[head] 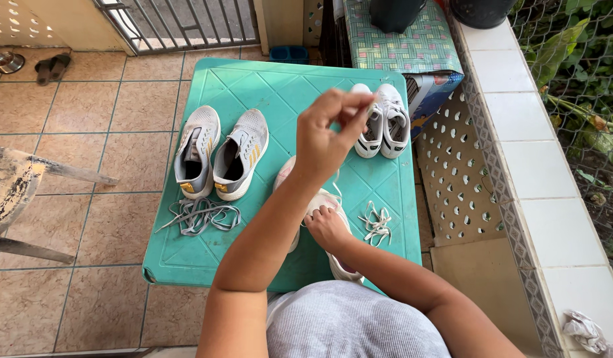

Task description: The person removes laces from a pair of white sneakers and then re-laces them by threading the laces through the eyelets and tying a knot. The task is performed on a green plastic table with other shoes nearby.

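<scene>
My left hand [330, 129] is raised above a green plastic table [253, 83], its fingertips pinched on a thin white shoelace [337, 187] that runs down to a white and pink shoe [333, 262] at the table's near edge. My right hand [326, 227] rests on top of that shoe and grips it. A loose bundle of white laces [377, 225] lies just to the right of the shoe. My arms hide most of the shoe.
A pair of grey sneakers [220, 154] stands on the table's left with grey laces [200, 216] in front. White sneakers [384, 122] sit at the far right. A wooden chair [15, 192] is left; a tiled ledge [538, 192] and wire fence run right.
</scene>
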